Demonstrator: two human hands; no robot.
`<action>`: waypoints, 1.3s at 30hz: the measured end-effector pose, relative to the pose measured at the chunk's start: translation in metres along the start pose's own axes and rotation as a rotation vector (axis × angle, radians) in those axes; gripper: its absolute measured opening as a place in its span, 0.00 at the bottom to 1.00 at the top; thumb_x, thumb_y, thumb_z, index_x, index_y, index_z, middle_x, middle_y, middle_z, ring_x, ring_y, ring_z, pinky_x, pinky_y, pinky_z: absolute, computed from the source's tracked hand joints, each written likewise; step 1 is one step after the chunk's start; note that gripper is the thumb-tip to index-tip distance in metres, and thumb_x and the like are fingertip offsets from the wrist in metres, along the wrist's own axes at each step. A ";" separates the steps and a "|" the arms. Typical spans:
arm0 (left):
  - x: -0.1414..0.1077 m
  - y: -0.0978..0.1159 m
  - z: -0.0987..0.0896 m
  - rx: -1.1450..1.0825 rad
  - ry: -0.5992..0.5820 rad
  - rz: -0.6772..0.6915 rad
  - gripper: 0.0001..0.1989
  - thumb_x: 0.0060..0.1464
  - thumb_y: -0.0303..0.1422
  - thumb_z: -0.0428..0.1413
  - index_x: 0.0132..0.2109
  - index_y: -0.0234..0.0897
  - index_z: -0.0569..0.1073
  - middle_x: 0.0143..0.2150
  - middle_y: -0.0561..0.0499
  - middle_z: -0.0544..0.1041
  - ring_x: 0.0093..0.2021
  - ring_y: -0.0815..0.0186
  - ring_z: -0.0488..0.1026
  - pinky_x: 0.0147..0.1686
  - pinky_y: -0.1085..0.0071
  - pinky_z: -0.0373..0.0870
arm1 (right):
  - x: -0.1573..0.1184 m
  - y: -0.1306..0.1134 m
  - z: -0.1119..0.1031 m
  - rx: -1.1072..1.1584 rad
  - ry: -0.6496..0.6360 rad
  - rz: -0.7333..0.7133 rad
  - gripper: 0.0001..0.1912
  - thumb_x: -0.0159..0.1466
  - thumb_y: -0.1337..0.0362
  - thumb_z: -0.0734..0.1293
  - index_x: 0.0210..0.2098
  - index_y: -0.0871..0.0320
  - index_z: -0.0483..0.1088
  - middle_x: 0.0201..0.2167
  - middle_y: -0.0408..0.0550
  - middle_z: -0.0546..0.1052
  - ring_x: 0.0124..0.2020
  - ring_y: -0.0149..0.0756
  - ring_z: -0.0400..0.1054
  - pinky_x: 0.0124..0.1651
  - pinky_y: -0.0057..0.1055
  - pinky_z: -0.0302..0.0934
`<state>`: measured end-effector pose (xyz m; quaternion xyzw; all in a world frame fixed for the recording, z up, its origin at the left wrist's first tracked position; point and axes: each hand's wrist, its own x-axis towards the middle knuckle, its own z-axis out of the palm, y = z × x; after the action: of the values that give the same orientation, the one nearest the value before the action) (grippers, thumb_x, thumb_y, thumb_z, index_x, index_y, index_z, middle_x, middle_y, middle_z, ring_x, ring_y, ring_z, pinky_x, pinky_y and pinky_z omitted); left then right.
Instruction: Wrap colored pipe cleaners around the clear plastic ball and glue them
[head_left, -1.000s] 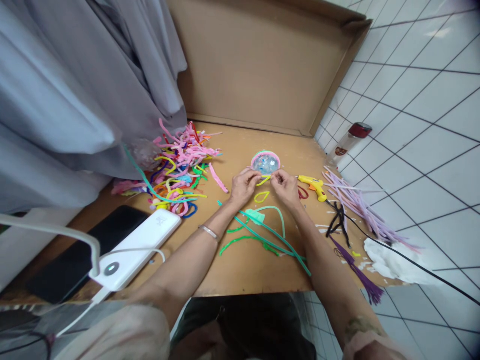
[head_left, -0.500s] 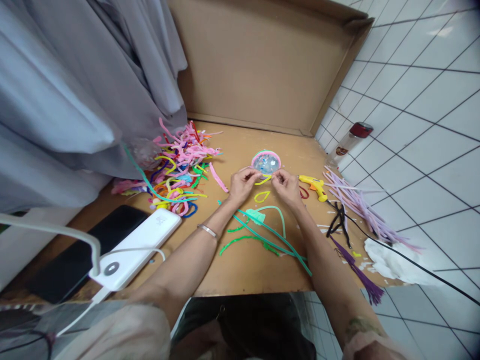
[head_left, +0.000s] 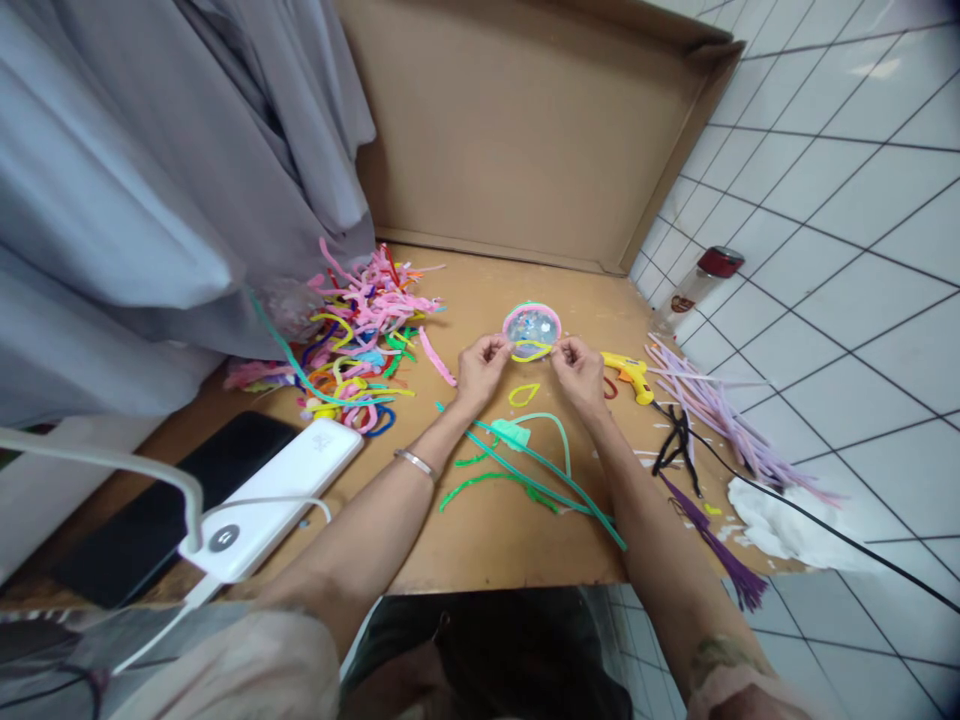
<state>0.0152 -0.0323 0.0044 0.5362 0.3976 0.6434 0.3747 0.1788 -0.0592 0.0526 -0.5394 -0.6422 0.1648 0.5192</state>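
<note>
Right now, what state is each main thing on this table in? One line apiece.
Upper yellow loop: held between left fingers and right fingers
Lower yellow loop: closed, lying flat
Yellow glue gun: lying on its side
White power bank: cable plugged in
Red-topped bottle: capped
Pipe cleaner pile: tangled
Teal stems: crossed
Purple tassel: lying spread
Black slab: lying flat
Round dish: contents unclear

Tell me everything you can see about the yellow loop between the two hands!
The thin yellow leaf-shaped loop of what looks like pipe cleaner is a narrow strand with an open middle. It stretches sideways, one end in the left hand's grip, the other in the right hand's grip. Seen from here, it overlaps the round, clear, pink-rimmed dish; I can't tell whether they touch.
</note>
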 end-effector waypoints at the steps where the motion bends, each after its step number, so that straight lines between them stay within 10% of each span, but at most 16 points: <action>1: 0.000 0.000 0.000 0.005 0.001 0.001 0.13 0.52 0.42 0.63 0.31 0.35 0.75 0.28 0.53 0.76 0.31 0.68 0.71 0.36 0.73 0.68 | 0.000 0.000 0.001 -0.004 -0.010 0.002 0.06 0.56 0.62 0.63 0.24 0.55 0.65 0.17 0.36 0.63 0.22 0.29 0.54 0.28 0.28 0.49; 12: -0.001 0.001 -0.001 0.074 0.026 0.043 0.10 0.57 0.39 0.58 0.35 0.35 0.75 0.31 0.52 0.77 0.32 0.68 0.70 0.35 0.73 0.67 | -0.003 0.004 0.006 -0.002 0.016 -0.002 0.07 0.57 0.61 0.62 0.24 0.55 0.65 0.17 0.36 0.61 0.22 0.29 0.54 0.28 0.28 0.49; 20: -0.018 0.019 0.006 0.467 -0.047 0.447 0.11 0.63 0.38 0.55 0.47 0.38 0.77 0.45 0.44 0.81 0.49 0.59 0.73 0.53 0.62 0.66 | -0.010 0.003 0.007 -0.156 -0.072 -0.175 0.07 0.60 0.63 0.62 0.25 0.54 0.64 0.19 0.38 0.64 0.23 0.31 0.57 0.31 0.29 0.51; 27: -0.022 0.011 0.012 0.397 -0.142 0.228 0.11 0.63 0.36 0.54 0.40 0.38 0.80 0.40 0.46 0.83 0.40 0.61 0.77 0.44 0.66 0.70 | -0.013 0.008 0.007 -0.279 -0.115 -0.349 0.12 0.66 0.61 0.58 0.27 0.54 0.66 0.24 0.45 0.72 0.27 0.36 0.63 0.33 0.31 0.53; 39: -0.019 0.011 0.018 -0.018 -0.186 -0.078 0.12 0.54 0.40 0.60 0.33 0.34 0.77 0.29 0.52 0.78 0.31 0.67 0.73 0.36 0.72 0.70 | -0.011 0.007 0.005 -0.202 -0.113 -0.233 0.10 0.63 0.61 0.60 0.27 0.54 0.66 0.24 0.44 0.73 0.27 0.36 0.64 0.34 0.31 0.55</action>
<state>0.0351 -0.0525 0.0089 0.5744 0.3757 0.5792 0.4397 0.1767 -0.0645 0.0401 -0.5007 -0.7418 0.0679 0.4410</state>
